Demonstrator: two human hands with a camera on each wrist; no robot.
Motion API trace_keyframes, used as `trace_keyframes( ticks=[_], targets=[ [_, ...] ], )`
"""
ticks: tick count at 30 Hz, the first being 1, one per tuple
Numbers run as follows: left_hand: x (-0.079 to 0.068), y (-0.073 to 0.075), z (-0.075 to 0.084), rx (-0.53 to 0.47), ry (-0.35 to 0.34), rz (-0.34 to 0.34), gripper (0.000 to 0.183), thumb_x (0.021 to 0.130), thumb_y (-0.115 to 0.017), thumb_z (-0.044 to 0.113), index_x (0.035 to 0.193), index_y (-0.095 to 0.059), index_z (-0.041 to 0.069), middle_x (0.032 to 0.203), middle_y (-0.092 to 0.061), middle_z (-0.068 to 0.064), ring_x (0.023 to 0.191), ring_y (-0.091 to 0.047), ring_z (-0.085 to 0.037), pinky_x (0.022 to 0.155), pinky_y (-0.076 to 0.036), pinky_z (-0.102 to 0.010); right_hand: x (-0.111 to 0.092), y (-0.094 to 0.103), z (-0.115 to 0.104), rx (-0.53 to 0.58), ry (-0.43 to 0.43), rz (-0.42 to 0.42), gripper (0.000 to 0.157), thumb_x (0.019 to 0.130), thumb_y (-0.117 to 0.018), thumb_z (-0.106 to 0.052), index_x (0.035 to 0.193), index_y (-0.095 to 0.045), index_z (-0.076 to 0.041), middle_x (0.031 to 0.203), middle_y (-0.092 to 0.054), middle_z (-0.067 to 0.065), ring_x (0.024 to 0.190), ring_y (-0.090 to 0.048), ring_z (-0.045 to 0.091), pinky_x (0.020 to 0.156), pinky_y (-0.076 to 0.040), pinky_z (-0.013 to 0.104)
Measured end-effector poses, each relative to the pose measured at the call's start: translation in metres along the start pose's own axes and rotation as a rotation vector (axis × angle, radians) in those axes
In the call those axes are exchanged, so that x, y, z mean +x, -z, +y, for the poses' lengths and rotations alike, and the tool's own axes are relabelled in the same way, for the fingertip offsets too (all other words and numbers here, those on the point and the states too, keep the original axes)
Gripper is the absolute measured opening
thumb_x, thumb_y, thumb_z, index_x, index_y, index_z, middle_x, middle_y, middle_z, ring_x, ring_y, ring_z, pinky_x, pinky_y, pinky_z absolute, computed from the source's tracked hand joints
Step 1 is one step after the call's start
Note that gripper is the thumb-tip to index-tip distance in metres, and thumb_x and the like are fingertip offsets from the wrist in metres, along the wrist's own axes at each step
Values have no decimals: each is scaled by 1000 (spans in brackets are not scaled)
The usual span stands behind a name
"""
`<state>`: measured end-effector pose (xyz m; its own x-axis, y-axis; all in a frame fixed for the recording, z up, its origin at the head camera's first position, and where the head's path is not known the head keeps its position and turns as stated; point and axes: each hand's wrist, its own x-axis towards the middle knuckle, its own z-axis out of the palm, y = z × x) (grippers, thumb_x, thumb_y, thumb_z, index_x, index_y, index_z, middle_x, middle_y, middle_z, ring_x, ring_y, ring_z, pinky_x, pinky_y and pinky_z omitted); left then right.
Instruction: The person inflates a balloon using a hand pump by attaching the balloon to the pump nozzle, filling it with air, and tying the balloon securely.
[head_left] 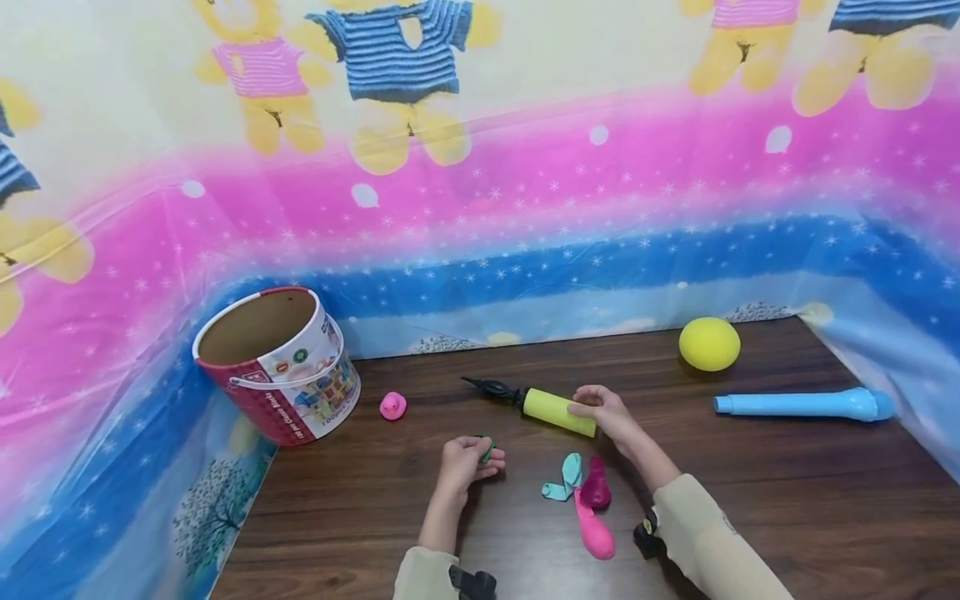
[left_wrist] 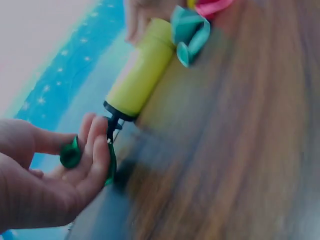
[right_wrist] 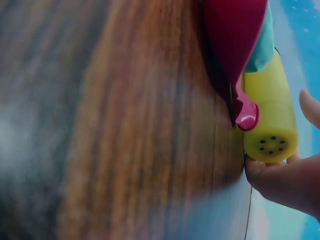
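My left hand (head_left: 463,467) pinches a small green balloon (left_wrist: 70,154) between thumb and fingers, palm turned up. Part of the green rubber hangs behind the fingers in the left wrist view. A yellow hand balloon pump (head_left: 551,408) with a black nozzle lies slanted on the table, nozzle towards the left. My right hand (head_left: 609,414) is curved about the rear end of the pump, which shows several small holes in the right wrist view. Just in front of the pump lie limp balloons: a mint one (head_left: 572,472), a dark pink one (head_left: 596,485) and a bright pink one (head_left: 594,529).
A block bucket (head_left: 300,383) with a white handle stands at the left back. Near it sits a pink rubber duck (head_left: 393,406). Towards the right are an inflated yellow balloon (head_left: 709,343) and a light blue tube-shaped pump (head_left: 802,405). Printed cloth (head_left: 525,275) hangs behind the wooden table.
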<state>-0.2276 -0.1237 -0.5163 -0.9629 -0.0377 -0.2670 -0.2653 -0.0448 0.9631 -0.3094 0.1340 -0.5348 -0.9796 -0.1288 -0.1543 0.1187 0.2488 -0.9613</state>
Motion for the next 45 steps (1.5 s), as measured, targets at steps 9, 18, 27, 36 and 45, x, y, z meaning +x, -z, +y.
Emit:
trace_keyframes(
  ticks=[9,18,27,36,45],
  targets=[
    [-1,-1,4,-221,78,-160,49,105,-43,28,135,-38,-11,92,-75,-4,83,-73,-12,83,-60,-31,3,-6,5,-264,41,-43,65,83,-77,-25,136,-48,-2,137,-50,23,116,-54,33,96,-47,44],
    [3,-4,12,-419,58,-189,36,100,-54,15,127,-44,-6,96,-73,-4,90,-72,-14,90,-57,-30,4,3,-6,-420,106,-127,58,88,-69,-34,126,-55,9,110,-65,22,86,-62,22,69,-52,31],
    [31,-2,32,-676,33,-136,38,104,-40,9,138,-36,-9,135,-56,-25,132,-51,-36,114,-37,-44,-32,41,-8,-151,121,-172,57,92,-68,-30,136,-46,-2,107,-61,23,74,-70,21,64,-57,37],
    [40,-5,48,-784,-23,-65,49,107,-29,16,146,-21,-12,148,-34,-25,142,-36,-35,120,-28,-42,-74,51,-15,-132,250,-277,49,92,-66,-22,134,-51,-1,109,-57,26,74,-67,28,66,-59,44],
    [37,-15,51,-787,-88,-29,27,107,-33,16,125,-37,-2,146,-38,-30,129,-55,-34,117,-33,-46,-80,51,-14,-134,220,-255,50,92,-67,-22,134,-51,-3,113,-56,27,75,-66,25,68,-58,41]
  ],
)
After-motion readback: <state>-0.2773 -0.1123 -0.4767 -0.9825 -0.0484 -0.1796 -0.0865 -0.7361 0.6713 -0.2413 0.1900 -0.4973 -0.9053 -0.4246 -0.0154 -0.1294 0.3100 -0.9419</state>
